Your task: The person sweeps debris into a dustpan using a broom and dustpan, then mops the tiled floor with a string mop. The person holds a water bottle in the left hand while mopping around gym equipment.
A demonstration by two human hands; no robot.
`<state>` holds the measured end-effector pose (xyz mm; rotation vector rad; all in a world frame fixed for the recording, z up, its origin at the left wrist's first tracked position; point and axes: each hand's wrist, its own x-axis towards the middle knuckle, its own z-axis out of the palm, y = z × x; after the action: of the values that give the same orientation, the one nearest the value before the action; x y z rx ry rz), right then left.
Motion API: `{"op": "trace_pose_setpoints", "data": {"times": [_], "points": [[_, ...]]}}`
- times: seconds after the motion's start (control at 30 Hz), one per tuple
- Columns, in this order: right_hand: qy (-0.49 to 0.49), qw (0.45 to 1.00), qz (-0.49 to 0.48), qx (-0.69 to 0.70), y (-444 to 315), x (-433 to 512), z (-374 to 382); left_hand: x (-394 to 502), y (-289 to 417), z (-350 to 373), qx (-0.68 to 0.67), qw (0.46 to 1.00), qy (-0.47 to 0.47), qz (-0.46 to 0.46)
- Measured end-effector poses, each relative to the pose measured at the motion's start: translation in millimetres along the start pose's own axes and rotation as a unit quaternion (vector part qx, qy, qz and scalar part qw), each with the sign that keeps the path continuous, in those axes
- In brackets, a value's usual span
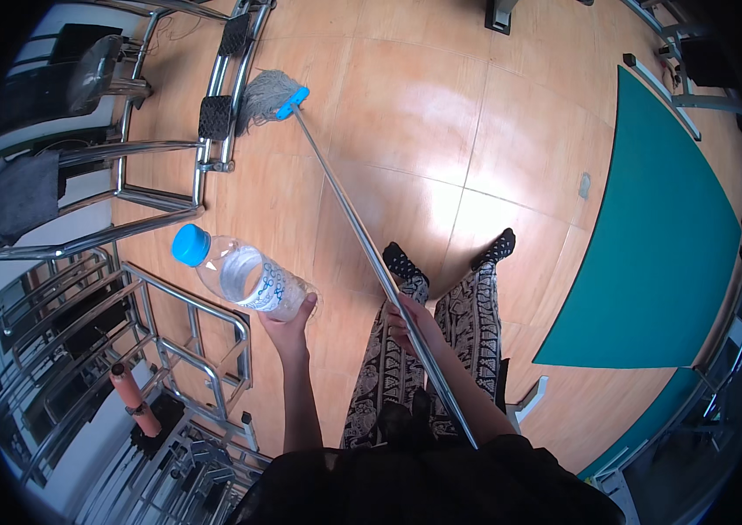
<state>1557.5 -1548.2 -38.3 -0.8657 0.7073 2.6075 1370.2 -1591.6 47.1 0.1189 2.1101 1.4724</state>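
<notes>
My left hand grips a clear plastic bottle near its base. The bottle tilts up and to the left, and it has a blue cap and a printed label. Around the metal handle of a string mop, my right hand is closed. That handle slants from beside my body out to a blue mop clamp. Grey mop strands rest on the floor against a chrome frame.
Chrome-framed equipment with black textured pads stands along the left. Lower left, an orange roller sits on more metal framing. A green padded surface lies to the right. Wood-look tiles cover the floor beneath my socked feet.
</notes>
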Motion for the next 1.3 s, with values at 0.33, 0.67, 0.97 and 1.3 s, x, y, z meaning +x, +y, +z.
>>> {"op": "trace_pose_setpoints", "data": {"times": [0.33, 0.67, 0.97, 1.3], "points": [[-0.057, 0.983, -0.051, 0.166, 61, -252, -56, 0, 3, 52, 0.027, 0.988, -0.149, 0.039], [-0.088, 0.974, -0.195, 0.078, -106, -56, -7, -34, 25, 81, 0.059, 0.981, -0.168, 0.075], [0.015, 0.967, -0.186, 0.171, 14, -300, -79, -80, 24, 148, 0.095, 0.967, -0.211, 0.111], [0.035, 0.934, -0.299, 0.194, -84, -333, -116, -152, 1, 237, 0.089, 0.947, -0.293, 0.098]]}}
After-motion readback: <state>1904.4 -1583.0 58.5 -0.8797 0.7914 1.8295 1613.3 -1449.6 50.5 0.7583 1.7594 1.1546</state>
